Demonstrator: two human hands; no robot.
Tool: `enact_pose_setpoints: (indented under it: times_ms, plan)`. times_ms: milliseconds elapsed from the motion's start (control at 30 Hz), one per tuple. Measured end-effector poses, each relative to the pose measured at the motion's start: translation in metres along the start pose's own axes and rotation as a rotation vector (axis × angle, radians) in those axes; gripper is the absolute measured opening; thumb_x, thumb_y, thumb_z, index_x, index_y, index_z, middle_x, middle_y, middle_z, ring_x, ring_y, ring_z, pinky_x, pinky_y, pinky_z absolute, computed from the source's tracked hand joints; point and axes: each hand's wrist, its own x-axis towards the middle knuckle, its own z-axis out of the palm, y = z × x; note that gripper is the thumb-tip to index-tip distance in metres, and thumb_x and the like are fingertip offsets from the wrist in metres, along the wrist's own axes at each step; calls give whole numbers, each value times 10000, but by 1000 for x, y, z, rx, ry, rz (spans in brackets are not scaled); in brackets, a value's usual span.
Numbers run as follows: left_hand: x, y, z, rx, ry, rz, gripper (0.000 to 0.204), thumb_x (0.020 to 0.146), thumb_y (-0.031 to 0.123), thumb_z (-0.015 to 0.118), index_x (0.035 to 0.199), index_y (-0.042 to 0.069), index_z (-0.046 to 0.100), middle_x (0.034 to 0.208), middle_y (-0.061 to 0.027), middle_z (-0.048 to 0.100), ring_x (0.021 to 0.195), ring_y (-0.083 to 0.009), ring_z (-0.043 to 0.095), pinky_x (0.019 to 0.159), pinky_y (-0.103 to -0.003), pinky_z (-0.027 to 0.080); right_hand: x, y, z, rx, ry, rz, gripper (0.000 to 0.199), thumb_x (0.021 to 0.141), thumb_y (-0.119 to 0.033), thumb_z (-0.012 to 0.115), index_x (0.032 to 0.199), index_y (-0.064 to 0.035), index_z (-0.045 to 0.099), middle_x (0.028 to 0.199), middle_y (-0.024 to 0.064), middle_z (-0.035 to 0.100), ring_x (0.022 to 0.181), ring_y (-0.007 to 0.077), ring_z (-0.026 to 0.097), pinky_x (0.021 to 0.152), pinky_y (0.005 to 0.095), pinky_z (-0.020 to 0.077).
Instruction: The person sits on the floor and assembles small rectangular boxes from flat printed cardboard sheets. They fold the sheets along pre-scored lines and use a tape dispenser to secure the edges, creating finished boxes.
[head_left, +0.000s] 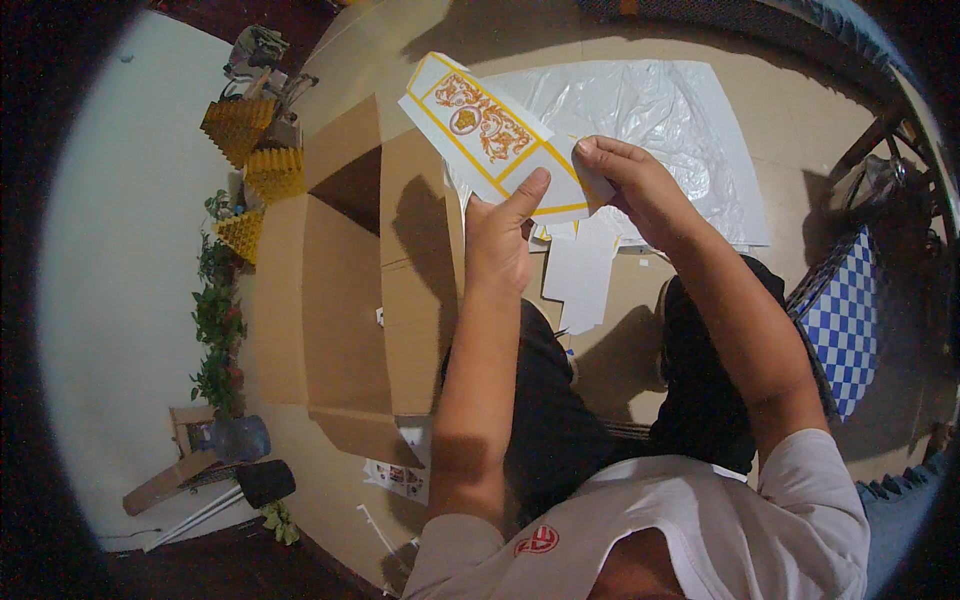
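A flat printed card piece [487, 130], white with yellow lines and an orange-brown pattern, is held up in front of me and slants down to the right. My left hand [500, 235] is closed on its lower edge, the thumb lying on the printed face. At the card's right end, my right hand [640, 185] pinches the flap between thumb and fingers. Part of that flap is covered by the fingers. Below the hands, a white cut-out card sheet [582, 275] lies on the floor, its upper part hidden by the held piece.
An open brown cardboard box [345, 300] stands to the left. Beyond the hands lies a pale sheet with crumpled clear plastic [650, 120]. A blue-and-white checked item [845, 325] is at the right. Leafy plants [215, 320] line the left wall. My knees flank the near floor.
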Motion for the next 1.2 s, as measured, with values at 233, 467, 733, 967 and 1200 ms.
enact_pose_setpoints:
  times_ms: [233, 467, 733, 967, 1200]
  plan:
    - [-5, 0, 2, -56, -54, -89, 523, 780, 34, 738, 1241, 59, 492, 1139, -48, 607, 1083, -174, 568, 940, -319, 449, -3, -1, 7, 309, -43, 191, 328, 910, -314, 567, 1098, -46, 579, 959, 61, 630, 900, 177, 621, 845, 311, 490]
    - [1, -10, -5, -27, -49, -47, 542, 778, 28, 741, 1251, 50, 478, 1145, -50, 598, 1065, -173, 564, 947, -308, 424, 1, 13, 0, 217, -160, 135, 318, 909, -305, 609, 1125, -74, 570, 998, 34, 616, 921, 139, 596, 821, 301, 478]
    - [3, -17, 3, -7, 76, 112, 535, 805, 42, 716, 1275, 45, 460, 1199, -95, 565, 1070, -211, 565, 954, -357, 441, 0, 12, 10, -191, 16, -165, 288, 871, -264, 676, 1050, -43, 625, 947, 36, 631, 867, 120, 595, 749, 264, 479]
    - [6, 8, -7, -311, 205, 1, 576, 829, 287, 711, 1311, 98, 457, 1254, -70, 547, 1180, -239, 509, 1021, -423, 385, 0, -7, -5, -237, -70, -55, 272, 863, -308, 678, 1028, -91, 672, 859, -22, 629, 772, 67, 518, 644, 218, 358]
    - [0, -4, -2, -254, 65, -165, 538, 820, 303, 730, 1260, 109, 489, 1169, -40, 595, 1078, -210, 580, 909, -397, 489, 8, 8, -5, -110, 34, -176, 329, 894, -277, 643, 1099, -22, 601, 993, 41, 622, 865, 107, 567, 772, 266, 459]
